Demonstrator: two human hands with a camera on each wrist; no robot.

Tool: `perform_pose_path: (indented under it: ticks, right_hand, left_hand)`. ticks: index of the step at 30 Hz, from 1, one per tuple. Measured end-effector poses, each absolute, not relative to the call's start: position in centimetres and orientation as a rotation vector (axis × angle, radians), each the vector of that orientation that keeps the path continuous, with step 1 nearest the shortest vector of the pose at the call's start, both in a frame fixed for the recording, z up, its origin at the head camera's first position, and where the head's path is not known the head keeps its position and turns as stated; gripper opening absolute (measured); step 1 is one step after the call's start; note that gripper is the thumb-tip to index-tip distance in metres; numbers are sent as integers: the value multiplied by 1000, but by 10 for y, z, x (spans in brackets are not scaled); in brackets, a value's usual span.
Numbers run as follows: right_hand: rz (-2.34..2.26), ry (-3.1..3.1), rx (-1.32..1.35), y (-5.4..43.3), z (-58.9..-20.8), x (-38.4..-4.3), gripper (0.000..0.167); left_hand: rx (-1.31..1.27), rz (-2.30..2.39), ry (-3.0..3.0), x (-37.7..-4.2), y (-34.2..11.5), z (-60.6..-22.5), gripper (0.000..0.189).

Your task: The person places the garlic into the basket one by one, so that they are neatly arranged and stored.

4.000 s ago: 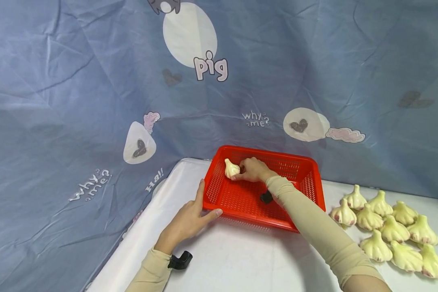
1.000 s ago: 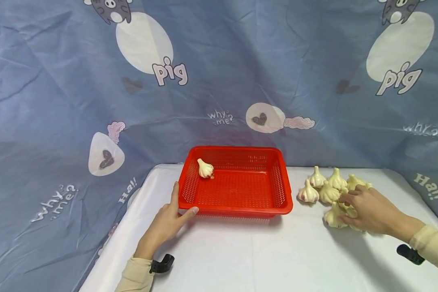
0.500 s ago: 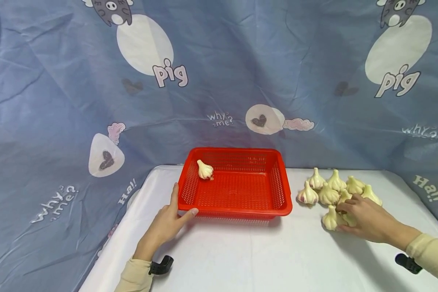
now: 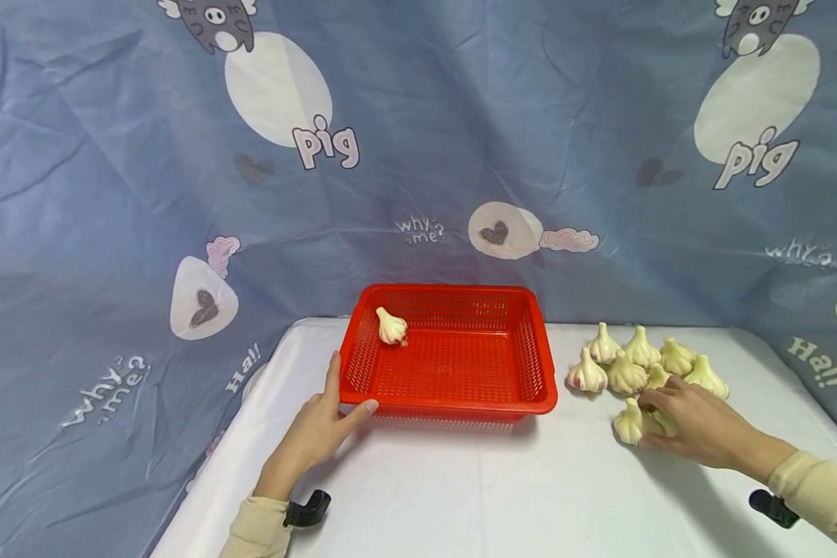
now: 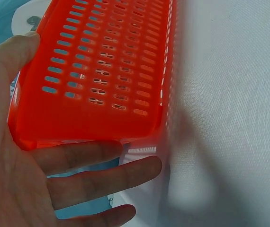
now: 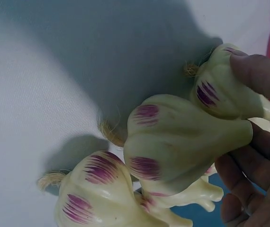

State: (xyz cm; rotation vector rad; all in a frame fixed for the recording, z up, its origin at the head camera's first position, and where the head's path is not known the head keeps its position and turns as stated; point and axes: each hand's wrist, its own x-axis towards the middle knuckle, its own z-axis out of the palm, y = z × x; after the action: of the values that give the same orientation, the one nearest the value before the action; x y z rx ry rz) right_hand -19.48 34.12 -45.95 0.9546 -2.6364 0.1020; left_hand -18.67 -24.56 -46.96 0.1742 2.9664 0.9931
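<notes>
A red slotted plastic basket (image 4: 446, 404) stands mid-table, with one garlic bulb (image 4: 392, 328) in its back left corner. My left hand (image 4: 312, 435) rests against the front left corner, thumb at the rim; in the left wrist view the fingers (image 5: 104, 182) lie straight along the basket's outside. Over at the right, my right hand (image 4: 700, 425) reaches into a cluster of garlic bulbs. It grips the front left garlic bulb (image 4: 628, 424), its thumb (image 6: 256, 71) on that bulb's side in the right wrist view. A neighbouring garlic bulb (image 6: 173, 142) with purple streaks lies beside the curled fingers.
Several more garlic bulbs (image 4: 587, 373) stand close together behind the right hand. A white cloth (image 4: 481, 496) covers the table. Blue printed fabric (image 4: 404, 155) rises behind the basket and along the left side.
Four seconds ago my right hand was at the garlic bulb inside the basket; it has since moved right to the cluster. The front left bulb has shifted slightly left. My left hand stays at the basket.
</notes>
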Motion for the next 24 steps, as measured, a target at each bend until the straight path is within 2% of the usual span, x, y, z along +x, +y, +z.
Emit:
perform_pose_path:
  ticks: [6, 12, 24]
  right_hand:
    - [148, -2671, 917, 339, -461, -192, 50]
    - [139, -2657, 951, 338, -464, -192, 67]
    - [140, -2683, 959, 337, -466, -191, 63]
  left_hand:
    - [182, 987, 2970, -188, -246, -470, 118]
    - [181, 983, 2974, -189, -247, -471, 118]
    - [180, 986, 2981, -187, -246, -470, 118]
